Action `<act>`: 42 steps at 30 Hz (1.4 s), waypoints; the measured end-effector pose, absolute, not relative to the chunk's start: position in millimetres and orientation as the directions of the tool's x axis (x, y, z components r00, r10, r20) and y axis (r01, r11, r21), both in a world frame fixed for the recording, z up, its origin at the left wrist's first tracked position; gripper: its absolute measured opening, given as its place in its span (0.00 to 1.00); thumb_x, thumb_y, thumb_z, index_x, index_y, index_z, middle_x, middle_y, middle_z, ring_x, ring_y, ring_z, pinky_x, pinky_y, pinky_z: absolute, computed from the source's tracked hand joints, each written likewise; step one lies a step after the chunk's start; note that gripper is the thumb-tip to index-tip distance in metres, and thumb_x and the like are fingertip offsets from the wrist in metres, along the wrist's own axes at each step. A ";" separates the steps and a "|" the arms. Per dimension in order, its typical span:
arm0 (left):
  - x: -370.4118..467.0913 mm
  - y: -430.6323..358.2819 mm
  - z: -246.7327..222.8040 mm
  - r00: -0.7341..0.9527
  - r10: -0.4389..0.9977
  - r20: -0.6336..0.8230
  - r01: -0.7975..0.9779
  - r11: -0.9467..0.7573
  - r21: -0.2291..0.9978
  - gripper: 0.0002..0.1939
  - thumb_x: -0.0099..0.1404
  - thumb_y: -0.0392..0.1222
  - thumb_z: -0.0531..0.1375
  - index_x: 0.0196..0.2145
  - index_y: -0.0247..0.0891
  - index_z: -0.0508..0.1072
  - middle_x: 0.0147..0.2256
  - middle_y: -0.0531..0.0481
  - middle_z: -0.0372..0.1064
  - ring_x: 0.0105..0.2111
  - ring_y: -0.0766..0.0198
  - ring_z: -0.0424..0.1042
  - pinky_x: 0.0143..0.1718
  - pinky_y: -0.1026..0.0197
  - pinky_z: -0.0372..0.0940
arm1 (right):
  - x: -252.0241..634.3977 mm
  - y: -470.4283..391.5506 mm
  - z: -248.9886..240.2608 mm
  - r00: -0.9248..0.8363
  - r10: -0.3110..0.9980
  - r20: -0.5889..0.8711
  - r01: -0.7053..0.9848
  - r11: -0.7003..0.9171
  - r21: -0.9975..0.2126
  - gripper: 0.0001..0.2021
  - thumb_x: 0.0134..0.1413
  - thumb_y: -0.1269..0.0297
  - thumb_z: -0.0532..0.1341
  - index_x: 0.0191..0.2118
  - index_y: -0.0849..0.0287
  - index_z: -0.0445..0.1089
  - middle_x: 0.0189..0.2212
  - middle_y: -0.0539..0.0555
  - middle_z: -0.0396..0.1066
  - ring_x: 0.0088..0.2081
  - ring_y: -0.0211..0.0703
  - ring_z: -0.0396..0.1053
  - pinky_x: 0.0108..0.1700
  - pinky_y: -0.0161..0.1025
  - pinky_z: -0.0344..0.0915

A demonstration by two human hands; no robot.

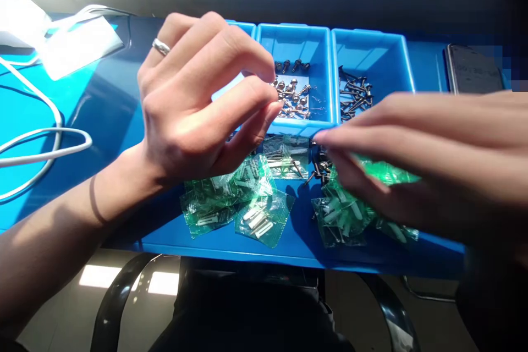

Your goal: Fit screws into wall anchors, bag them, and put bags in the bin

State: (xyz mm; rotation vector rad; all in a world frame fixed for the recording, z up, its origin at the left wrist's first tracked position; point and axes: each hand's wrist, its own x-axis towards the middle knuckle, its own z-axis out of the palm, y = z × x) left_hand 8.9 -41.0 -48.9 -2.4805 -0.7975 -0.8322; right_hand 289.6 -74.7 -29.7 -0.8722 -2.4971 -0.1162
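Note:
My left hand [206,99], with a ring on one finger, is over the left part of the middle blue bin [295,127]. Its thumb and fingertips are pinched together, and anything between them is too small to make out. Blurred by motion, my right hand [416,148] hovers above green packets [344,214], thumb below the fingers; its grip cannot be made out. Hex-head screws [292,91] lie in the middle bin, dark screws [357,93] in the right bin [381,44]. Clear green-tinted packets [258,220] with white plugs and screws lie in front of the bins.
Loose screws [317,168] lie between the packet piles. A phone [474,69] rests at the right back of the blue table [157,231]. White cables [55,110] and a bright white sheet [78,47] are at the left. Dark chair arms [113,302] stand below the table edge.

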 end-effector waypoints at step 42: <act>22.2 -45.1 -46.5 0.695 0.296 0.656 0.441 -0.895 -0.064 0.11 0.72 0.43 0.61 0.49 0.36 0.69 0.47 0.44 0.79 0.46 0.47 0.80 0.50 0.37 0.73 | 252.6 -86.4 -33.9 -0.259 0.799 0.543 0.341 0.602 -0.722 0.11 0.61 0.78 0.67 0.43 0.52 0.78 0.35 0.46 0.82 0.35 0.40 0.79 0.38 0.42 0.81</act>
